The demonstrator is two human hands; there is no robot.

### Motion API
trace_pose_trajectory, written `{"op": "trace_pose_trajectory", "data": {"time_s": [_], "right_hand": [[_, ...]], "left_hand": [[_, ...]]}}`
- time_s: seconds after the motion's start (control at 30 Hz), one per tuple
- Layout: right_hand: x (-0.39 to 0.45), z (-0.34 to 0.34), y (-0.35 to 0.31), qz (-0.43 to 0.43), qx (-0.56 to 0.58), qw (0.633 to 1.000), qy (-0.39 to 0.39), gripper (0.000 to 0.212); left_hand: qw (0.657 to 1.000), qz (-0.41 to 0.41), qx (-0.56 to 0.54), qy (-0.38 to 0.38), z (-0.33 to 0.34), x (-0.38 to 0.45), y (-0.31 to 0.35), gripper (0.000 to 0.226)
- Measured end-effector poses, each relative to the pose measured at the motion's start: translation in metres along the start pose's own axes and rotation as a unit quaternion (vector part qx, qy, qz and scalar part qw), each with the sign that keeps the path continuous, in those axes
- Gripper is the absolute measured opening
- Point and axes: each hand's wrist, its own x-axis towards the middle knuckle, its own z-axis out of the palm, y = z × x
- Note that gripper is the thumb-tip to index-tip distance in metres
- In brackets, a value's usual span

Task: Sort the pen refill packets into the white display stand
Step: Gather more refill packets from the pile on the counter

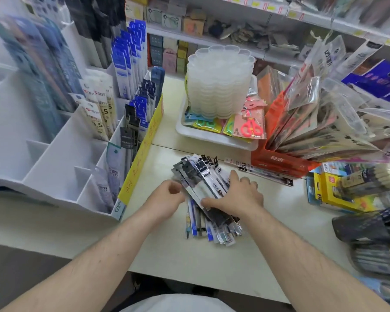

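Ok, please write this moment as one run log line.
left hand: grips packet edge | right hand: holds refill packets on table | white display stand: partly filled

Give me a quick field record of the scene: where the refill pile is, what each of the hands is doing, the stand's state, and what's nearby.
refill packets: loose pile of pen refill packets on the table, right of the stand
left hand: left hand curled at the pile's left edge, pinching a packet
right hand: right hand gripping the top packets
stand: white display stand partly stocked; several front compartments look empty
nearby: white tray with clear lids and scissors; red box
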Motion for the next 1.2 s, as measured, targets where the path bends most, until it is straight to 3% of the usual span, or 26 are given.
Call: {"op": "trace_pose_trajectory", "data": {"time_s": [0.07, 0.2, 0.3, 0.43, 0.5, 0.6, 0.8, 0.87, 1.07, 1.2], "right_hand": [[0.004, -0.003, 0.016, 0.005, -0.009, 1.000, 0.006, 0.121], [0.014, -0.008, 0.042, 0.023, 0.019, 0.999, 0.041, 0.068], [0.017, -0.014, 0.050, 0.050, 0.051, 0.996, 0.053, 0.053], [0.005, -0.020, 0.038, 0.031, -0.036, 0.991, 0.125, 0.080], [-0.010, -0.015, 0.022, -0.050, -0.048, 0.982, 0.174, 0.072], [-0.038, 0.006, -0.012, -0.153, -0.028, 0.981, 0.119, 0.068], [-0.036, 0.022, -0.047, -0.012, -0.077, 0.997, 0.005, 0.135], [-0.031, 0.023, -0.049, 0.003, -0.075, 0.997, -0.010, 0.138], [-0.029, 0.026, -0.053, -0.027, -0.051, 0.998, -0.002, 0.106], [-0.035, 0.030, -0.057, 0.000, -0.057, 0.998, -0.023, 0.133]], "left_hand": [[1.000, -0.001, 0.000, -0.005, -0.003, 0.000, -0.003, 0.015], [1.000, -0.001, 0.016, -0.013, -0.002, -0.003, -0.004, 0.023], [0.999, 0.008, 0.028, -0.023, 0.003, -0.003, 0.001, 0.024], [0.999, 0.011, 0.038, -0.030, 0.007, -0.001, 0.004, 0.026], [0.999, 0.011, 0.035, -0.025, 0.007, 0.001, 0.002, 0.024], [1.000, 0.005, 0.021, -0.007, 0.006, 0.004, -0.002, 0.018], [1.000, 0.007, 0.017, 0.012, 0.002, 0.007, 0.000, 0.014], [1.000, 0.004, 0.014, 0.010, 0.001, 0.009, 0.001, 0.015], [1.000, 0.000, 0.010, 0.000, -0.001, 0.011, -0.002, 0.020], [1.000, -0.004, 0.006, 0.002, -0.008, 0.014, -0.004, 0.021]]}}
